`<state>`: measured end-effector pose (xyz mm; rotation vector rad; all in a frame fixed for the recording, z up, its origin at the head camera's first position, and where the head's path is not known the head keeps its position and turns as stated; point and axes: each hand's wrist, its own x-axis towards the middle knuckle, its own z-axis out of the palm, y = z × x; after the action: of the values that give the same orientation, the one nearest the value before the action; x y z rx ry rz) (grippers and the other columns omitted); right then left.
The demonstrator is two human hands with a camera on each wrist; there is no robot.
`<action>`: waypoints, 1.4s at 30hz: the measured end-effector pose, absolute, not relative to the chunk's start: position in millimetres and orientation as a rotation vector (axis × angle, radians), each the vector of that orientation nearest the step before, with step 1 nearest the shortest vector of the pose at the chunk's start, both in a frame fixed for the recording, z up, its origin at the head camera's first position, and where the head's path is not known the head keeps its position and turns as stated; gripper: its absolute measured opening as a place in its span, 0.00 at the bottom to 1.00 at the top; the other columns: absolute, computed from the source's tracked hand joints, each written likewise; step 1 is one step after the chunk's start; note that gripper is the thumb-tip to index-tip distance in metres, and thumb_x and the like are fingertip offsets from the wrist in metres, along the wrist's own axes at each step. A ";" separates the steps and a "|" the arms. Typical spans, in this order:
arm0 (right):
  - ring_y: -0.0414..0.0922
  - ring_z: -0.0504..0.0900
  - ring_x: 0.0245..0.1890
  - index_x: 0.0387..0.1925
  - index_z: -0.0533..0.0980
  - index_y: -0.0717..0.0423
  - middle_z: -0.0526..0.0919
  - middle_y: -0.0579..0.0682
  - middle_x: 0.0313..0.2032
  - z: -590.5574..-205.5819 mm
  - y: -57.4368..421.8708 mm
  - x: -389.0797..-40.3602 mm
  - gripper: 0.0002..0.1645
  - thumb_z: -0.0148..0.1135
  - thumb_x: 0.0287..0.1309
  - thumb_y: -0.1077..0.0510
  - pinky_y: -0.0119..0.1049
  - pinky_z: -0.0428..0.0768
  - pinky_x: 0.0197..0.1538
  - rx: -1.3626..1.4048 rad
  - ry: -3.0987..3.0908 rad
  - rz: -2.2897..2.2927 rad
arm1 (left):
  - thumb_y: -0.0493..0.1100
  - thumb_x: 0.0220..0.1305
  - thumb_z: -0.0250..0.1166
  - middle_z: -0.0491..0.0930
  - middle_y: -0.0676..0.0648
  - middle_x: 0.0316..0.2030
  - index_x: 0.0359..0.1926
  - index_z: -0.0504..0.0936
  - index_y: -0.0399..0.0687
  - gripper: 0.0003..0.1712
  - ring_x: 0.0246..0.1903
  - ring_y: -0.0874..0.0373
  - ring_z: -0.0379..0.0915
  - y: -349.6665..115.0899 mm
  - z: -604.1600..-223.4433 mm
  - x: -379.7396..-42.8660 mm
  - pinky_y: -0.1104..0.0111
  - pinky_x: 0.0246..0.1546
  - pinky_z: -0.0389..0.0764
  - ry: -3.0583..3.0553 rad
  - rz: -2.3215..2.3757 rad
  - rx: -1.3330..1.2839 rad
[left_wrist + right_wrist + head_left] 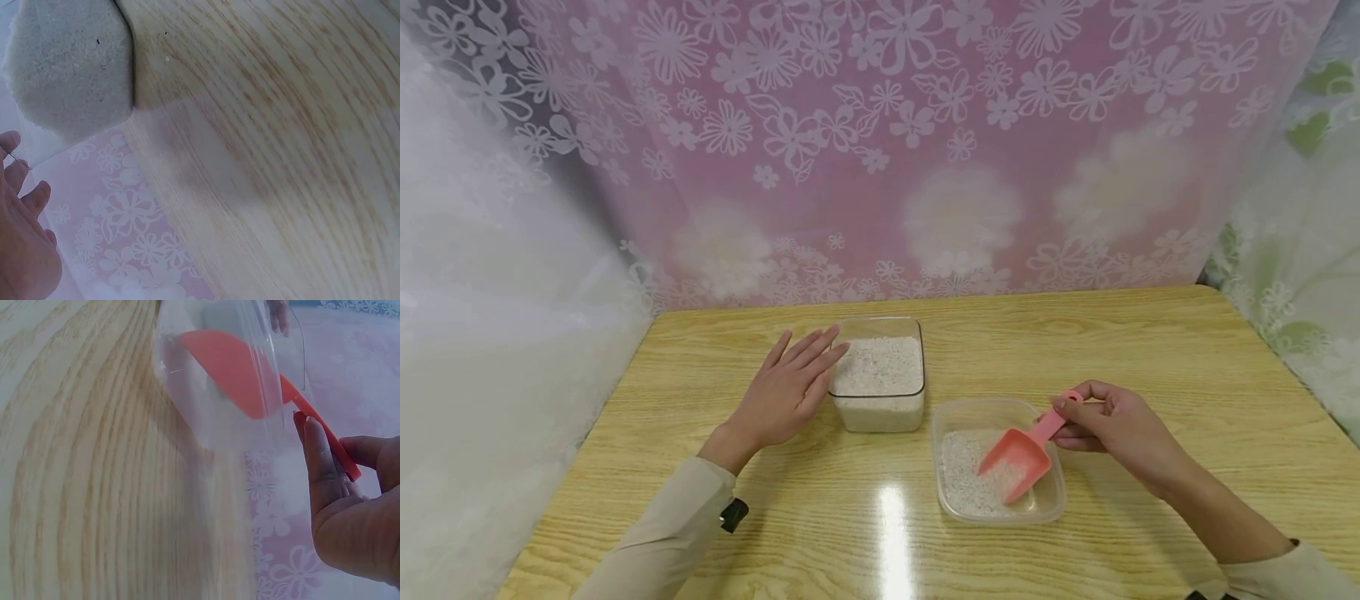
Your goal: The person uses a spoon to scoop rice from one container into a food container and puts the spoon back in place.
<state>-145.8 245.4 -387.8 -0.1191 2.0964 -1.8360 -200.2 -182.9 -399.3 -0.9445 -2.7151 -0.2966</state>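
Note:
My right hand [1120,429] pinches the handle of a pink scoop [1021,460] between thumb and fingers. The scoop's bowl, with some white grains in it, is inside a clear plastic container [1060,500] partly filled with rice [962,475]. In the right wrist view the scoop [231,369] shows through the container's wall. My left hand [782,396] has its fingers extended, fingertips at the left rim of a square clear container [883,417]. That one is filled with rice [880,365] to a higher level. The left wrist view shows this rice [75,69] through the container's side.
Both containers stand on a wood-grain table [760,517], the square one farther back and to the left. A pink floral curtain [850,167] hangs behind the table's far edge. Pale sheets hang at the left [497,333] and right sides.

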 end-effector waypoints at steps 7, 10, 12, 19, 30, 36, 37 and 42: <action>0.49 0.86 0.35 0.45 0.70 0.72 0.86 0.57 0.36 -384.9 248.1 -144.5 0.19 0.54 0.69 0.56 0.41 0.83 0.41 -0.182 2.163 -1.775 | 0.51 0.77 0.36 0.49 0.52 0.73 0.73 0.59 0.56 0.27 0.71 0.54 0.45 -183.2 -399.8 -200.8 0.52 0.70 0.37 -2.707 -0.303 -0.946; 0.51 0.86 0.35 0.46 0.70 0.73 0.86 0.57 0.36 -381.9 248.6 -142.6 0.20 0.53 0.70 0.56 0.41 0.83 0.41 -0.206 2.195 -1.747 | 0.51 0.77 0.37 0.50 0.52 0.73 0.73 0.59 0.56 0.27 0.71 0.55 0.45 -183.1 -399.9 -200.7 0.53 0.70 0.37 -2.709 -0.311 -0.945; 0.52 0.86 0.35 0.46 0.70 0.73 0.86 0.57 0.36 -379.4 248.2 -141.6 0.20 0.54 0.69 0.55 0.42 0.83 0.41 -0.217 2.217 -1.739 | 0.50 0.77 0.37 0.50 0.52 0.73 0.73 0.59 0.56 0.27 0.71 0.55 0.45 -183.1 -400.0 -200.6 0.53 0.70 0.36 -2.712 -0.317 -0.943; 0.55 0.85 0.35 0.44 0.70 0.72 0.86 0.58 0.36 -371.0 245.6 -140.2 0.19 0.54 0.69 0.55 0.45 0.83 0.41 -0.311 2.297 -1.703 | 0.51 0.77 0.37 0.49 0.52 0.73 0.73 0.59 0.56 0.27 0.71 0.56 0.44 -183.1 -399.6 -200.3 0.53 0.70 0.36 -2.715 -0.314 -0.940; 0.50 0.85 0.36 0.42 0.71 0.68 0.86 0.56 0.37 -355.0 240.2 -130.8 0.15 0.56 0.68 0.56 0.39 0.84 0.39 -0.411 2.423 -1.641 | 0.50 0.77 0.38 0.49 0.52 0.73 0.73 0.60 0.55 0.27 0.71 0.54 0.45 -182.2 -398.7 -199.2 0.53 0.70 0.36 -2.719 -0.317 -0.939; 0.48 0.85 0.36 0.41 0.72 0.67 0.86 0.56 0.38 -352.2 241.0 -128.0 0.10 0.54 0.68 0.60 0.40 0.84 0.39 -0.495 2.477 -1.679 | 0.50 0.77 0.38 0.49 0.52 0.73 0.73 0.60 0.56 0.26 0.71 0.54 0.45 -181.9 -398.9 -199.3 0.53 0.70 0.36 -2.717 -0.316 -0.937; 0.48 0.85 0.36 0.41 0.72 0.67 0.85 0.56 0.38 -352.2 241.6 -127.9 0.09 0.54 0.68 0.61 0.40 0.83 0.39 -0.508 2.474 -1.693 | 0.50 0.77 0.38 0.49 0.52 0.73 0.73 0.60 0.56 0.26 0.71 0.54 0.45 -182.0 -399.0 -199.5 0.53 0.70 0.36 -2.716 -0.313 -0.936; 0.48 0.85 0.37 0.43 0.72 0.68 0.85 0.55 0.40 -353.0 246.5 -128.5 0.08 0.53 0.69 0.64 0.41 0.83 0.39 -0.518 2.447 -1.769 | 0.50 0.77 0.38 0.50 0.51 0.73 0.73 0.60 0.56 0.26 0.71 0.54 0.46 -182.3 -399.3 -199.9 0.53 0.70 0.36 -2.717 -0.312 -0.936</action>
<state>-128.5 246.5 -353.0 -0.5179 2.4466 -1.7690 -199.9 -182.3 -399.3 -0.9361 -2.7170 -0.3122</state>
